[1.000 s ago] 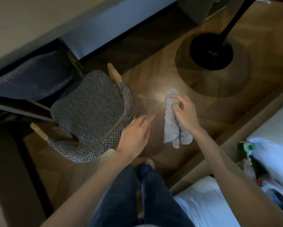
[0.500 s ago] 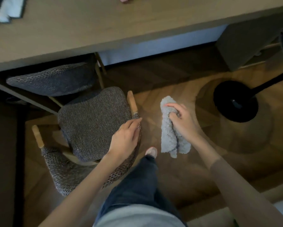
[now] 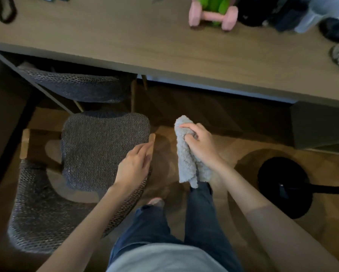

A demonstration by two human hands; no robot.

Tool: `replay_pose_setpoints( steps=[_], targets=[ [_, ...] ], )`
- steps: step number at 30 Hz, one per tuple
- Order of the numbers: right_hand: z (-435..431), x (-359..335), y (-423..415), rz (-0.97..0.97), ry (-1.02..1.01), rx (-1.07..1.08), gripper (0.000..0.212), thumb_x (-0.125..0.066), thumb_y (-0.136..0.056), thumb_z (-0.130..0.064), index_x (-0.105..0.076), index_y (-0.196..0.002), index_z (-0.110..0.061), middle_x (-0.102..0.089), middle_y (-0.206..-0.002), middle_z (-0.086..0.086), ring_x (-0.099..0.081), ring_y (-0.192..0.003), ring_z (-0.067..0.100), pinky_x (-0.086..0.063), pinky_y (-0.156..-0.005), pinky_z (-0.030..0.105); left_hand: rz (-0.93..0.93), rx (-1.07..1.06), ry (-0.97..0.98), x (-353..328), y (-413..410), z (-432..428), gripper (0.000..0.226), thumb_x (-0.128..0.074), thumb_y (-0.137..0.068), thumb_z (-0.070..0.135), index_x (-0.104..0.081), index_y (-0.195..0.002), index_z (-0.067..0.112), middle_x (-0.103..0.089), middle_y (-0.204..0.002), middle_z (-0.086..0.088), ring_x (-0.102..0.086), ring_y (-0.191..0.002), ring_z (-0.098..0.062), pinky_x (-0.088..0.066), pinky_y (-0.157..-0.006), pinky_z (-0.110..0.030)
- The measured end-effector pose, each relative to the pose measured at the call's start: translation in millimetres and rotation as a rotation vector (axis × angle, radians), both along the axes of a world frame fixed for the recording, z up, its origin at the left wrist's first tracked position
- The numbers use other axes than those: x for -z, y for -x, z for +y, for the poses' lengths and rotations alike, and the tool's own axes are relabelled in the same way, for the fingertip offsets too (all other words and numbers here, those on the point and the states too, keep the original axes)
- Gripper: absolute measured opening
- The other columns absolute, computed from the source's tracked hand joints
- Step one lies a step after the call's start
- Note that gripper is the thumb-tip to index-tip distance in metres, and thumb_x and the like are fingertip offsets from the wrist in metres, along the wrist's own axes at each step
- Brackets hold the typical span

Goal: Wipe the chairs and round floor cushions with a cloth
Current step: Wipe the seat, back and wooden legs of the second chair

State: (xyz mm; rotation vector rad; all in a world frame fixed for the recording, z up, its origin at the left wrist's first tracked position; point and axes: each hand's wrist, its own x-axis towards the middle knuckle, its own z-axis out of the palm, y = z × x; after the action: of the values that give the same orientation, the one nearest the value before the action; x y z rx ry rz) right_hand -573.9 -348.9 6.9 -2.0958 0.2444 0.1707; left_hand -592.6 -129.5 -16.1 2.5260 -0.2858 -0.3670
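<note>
A grey woven chair point(image 3: 98, 150) with wooden arm ends stands on the floor at the left, seen from above. My left hand point(image 3: 134, 166) grips its right armrest where the woven back curves round. My right hand point(image 3: 199, 145) holds a fluffy grey cloth point(image 3: 185, 161) that hangs down over the floor just right of the chair, apart from it. A second grey chair point(image 3: 76, 88) is tucked under the desk behind the first one.
A long wooden desk point(image 3: 145, 48) runs across the top and carries a pink dumbbell point(image 3: 213, 16), a green object and dark items. A black round lamp base point(image 3: 284, 185) sits on the wooden floor at the right. My legs stand between chair and lamp base.
The view has tilted up, so the desk top now shows. My left hand went from hovering beside the chair to gripping its right armrest. The cloth stays in my right hand.
</note>
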Motion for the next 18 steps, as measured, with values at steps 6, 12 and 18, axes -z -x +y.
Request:
replay_pose_setpoints(
  steps=[6,12,18],
  targets=[
    [-32.8,14.2,-53.3,0.040,-0.030,-0.352,0.029,-0.049,-0.091,-0.016,-0.063,-0.114,-0.026,-0.050,-0.106,-0.008,-0.054,-0.102,0.008,-0.046,-0.090,0.025,-0.002,-0.301,-0.015,6.1,5.5,-46.7,0.040,-0.051,-0.096,0.017,-0.050,-0.137,0.017,-0.055,-0.132,-0.002,-0.057,-0.112,-0.026,-0.050,-0.080,-0.042],
    [-59.5,19.3,-82.5,0.063,-0.024,-0.658,0.029,-0.047,-0.095,-0.024,-0.058,-0.121,-0.028,-0.047,-0.113,-0.009,-0.052,-0.107,0.007,-0.049,-0.095,0.029,0.101,-0.633,-0.078,10.1,26.8,-103.9,0.042,-0.047,-0.098,0.020,-0.047,-0.139,0.017,-0.052,-0.134,-0.004,-0.053,-0.116,-0.028,-0.049,-0.085,-0.045],
    [-53.0,27.5,-96.7,0.021,-0.002,-0.848,0.028,-0.047,-0.096,-0.025,-0.057,-0.122,-0.028,-0.047,-0.117,-0.004,-0.053,-0.107,0.009,-0.051,-0.094,0.030,0.119,-0.874,-0.135,20.5,51.6,-131.6,0.043,-0.048,-0.097,0.019,-0.046,-0.139,0.013,-0.052,-0.134,-0.007,-0.050,-0.118,-0.030,-0.047,-0.091,-0.042]
  ],
)
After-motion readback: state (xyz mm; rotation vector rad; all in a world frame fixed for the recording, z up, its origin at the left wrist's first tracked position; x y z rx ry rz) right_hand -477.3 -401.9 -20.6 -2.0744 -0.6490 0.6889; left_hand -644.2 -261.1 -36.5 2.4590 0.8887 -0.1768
